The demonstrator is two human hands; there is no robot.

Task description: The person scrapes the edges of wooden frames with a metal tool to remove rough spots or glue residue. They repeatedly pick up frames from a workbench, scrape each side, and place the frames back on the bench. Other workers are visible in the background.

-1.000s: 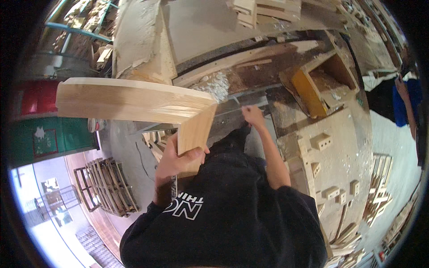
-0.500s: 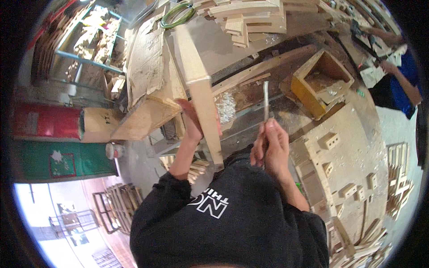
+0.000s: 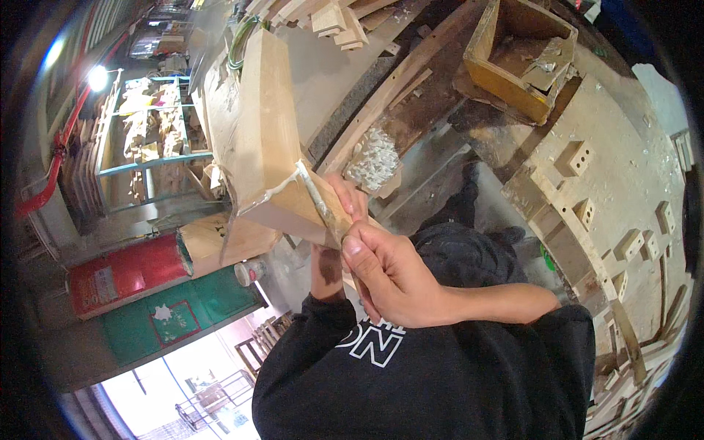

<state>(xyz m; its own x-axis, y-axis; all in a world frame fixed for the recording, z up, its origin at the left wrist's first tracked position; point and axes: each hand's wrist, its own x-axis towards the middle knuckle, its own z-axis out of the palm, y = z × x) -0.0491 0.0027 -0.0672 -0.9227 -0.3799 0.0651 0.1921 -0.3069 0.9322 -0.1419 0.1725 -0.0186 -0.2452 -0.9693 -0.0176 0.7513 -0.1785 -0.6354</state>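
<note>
An angled wooden piece point(image 3: 268, 110), pale and made of long lengths meeting at a joint, is held up in front of me. White paste point(image 3: 275, 192) lines the joint. My left hand point(image 3: 345, 194) grips the piece from its far side and underneath; fingers show past its right edge, and the palm is hidden. In my right hand point(image 3: 400, 282), thumb and fingers pinch a thin stick point(image 3: 315, 194) with a whitened end. The stick's tip touches the wood beside the paste line.
A yellow-sided wooden box point(image 3: 475, 73) stands at the upper right. Drilled wooden blocks point(image 3: 578, 158) lie on the right-hand board. A clump of white bits point(image 3: 372, 160) sits beyond my hands. Wooden lengths point(image 3: 330, 18) are piled at the far side, near a green coil point(image 3: 238, 45).
My right hand has come left across my body, bringing the stick from upright in the air onto the joint. The wooden piece has tilted, and the whole view has turned.
</note>
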